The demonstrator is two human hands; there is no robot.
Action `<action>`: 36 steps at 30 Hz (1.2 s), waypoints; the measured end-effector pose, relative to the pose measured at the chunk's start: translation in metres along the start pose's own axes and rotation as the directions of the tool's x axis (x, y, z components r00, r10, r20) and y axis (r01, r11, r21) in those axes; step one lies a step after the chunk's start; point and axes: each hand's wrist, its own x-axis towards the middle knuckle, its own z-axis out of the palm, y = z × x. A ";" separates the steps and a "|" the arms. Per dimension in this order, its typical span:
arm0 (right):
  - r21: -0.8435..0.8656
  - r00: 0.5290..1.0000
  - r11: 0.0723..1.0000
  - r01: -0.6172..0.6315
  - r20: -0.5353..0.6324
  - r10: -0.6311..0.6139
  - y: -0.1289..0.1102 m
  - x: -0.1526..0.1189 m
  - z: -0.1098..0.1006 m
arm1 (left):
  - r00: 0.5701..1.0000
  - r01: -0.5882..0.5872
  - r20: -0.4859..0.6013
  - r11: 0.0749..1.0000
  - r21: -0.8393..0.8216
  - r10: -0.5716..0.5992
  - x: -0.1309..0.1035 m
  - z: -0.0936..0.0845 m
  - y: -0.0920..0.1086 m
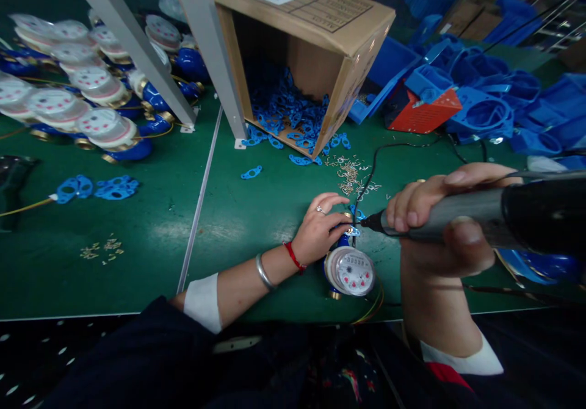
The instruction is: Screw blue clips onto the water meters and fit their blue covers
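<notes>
My right hand [434,207] is wrapped round a grey and black electric screwdriver [462,213]. The tool lies nearly level, and its tip points left at a small blue plastic piece [353,231] on the fitting of a water meter [351,271]. From the other side, my left hand [318,229] pinches at that blue piece with thumb and fingers; its exact grip is partly hidden. The meter has a round white dial, a blue body and brass ends, and stands near the table's front edge. Loose screws [350,174] lie scattered just beyond my hands.
A cardboard box [357,43] on its side spills blue plastic pieces. Several water meters [107,129] stand in rows behind grey posts [210,49]. Blue plastic parts [485,113] and an orange-red box [425,111] fill the back right. A black cable [375,152] crosses the green table.
</notes>
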 end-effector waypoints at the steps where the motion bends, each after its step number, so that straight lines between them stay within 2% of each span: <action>1: -0.011 1.000 1.000 0.000 0.000 0.000 0.000 0.000 0.000 | 1.000 0.012 0.013 1.000 -0.005 -0.012 0.000 0.000 0.001; 8: -0.018 0.999 0.999 -0.032 -0.019 0.032 -0.004 -0.004 0.000 | 0.978 0.165 0.140 0.984 -0.061 -0.155 -0.007 0.011 -0.004; 14: 0.047 1.000 0.999 -0.011 0.017 0.010 0.006 -0.006 -0.002 | 0.980 0.163 0.132 0.979 -0.120 -0.147 -0.008 0.015 -0.007; 18: 0.027 0.998 0.998 -0.053 0.046 0.052 0.008 -0.008 -0.003 | 0.980 0.168 0.135 0.974 -0.152 -0.148 -0.007 0.014 -0.006; 23: -0.009 0.983 0.994 -0.112 0.148 0.112 0.004 -0.013 -0.004 | 0.981 0.177 0.112 0.965 -0.193 -0.157 -0.007 0.014 -0.004; 26: -0.033 0.976 0.994 -0.104 0.190 0.108 0.004 -0.016 -0.005 | 0.982 0.177 0.100 0.962 -0.209 -0.159 -0.008 0.015 -0.004; 28: -0.015 0.986 0.998 -0.066 0.154 0.068 0.006 -0.018 -0.006 | 0.981 0.183 0.103 0.961 -0.209 -0.164 -0.009 0.016 -0.004; 31: 0.001 1.000 1.000 -0.019 0.025 0.019 0.009 -0.018 -0.006 | 0.981 0.185 0.101 0.960 -0.210 -0.167 -0.009 0.016 -0.005; 34: 0.008 0.997 1.000 0.016 -0.081 -0.015 0.008 -0.016 -0.006 | 0.983 0.174 0.094 0.962 -0.211 -0.158 -0.010 0.017 -0.006; 36: 0.011 0.993 0.999 0.030 -0.112 -0.029 0.006 -0.015 -0.005 | 0.985 0.165 0.089 0.964 -0.207 -0.149 -0.009 0.017 -0.006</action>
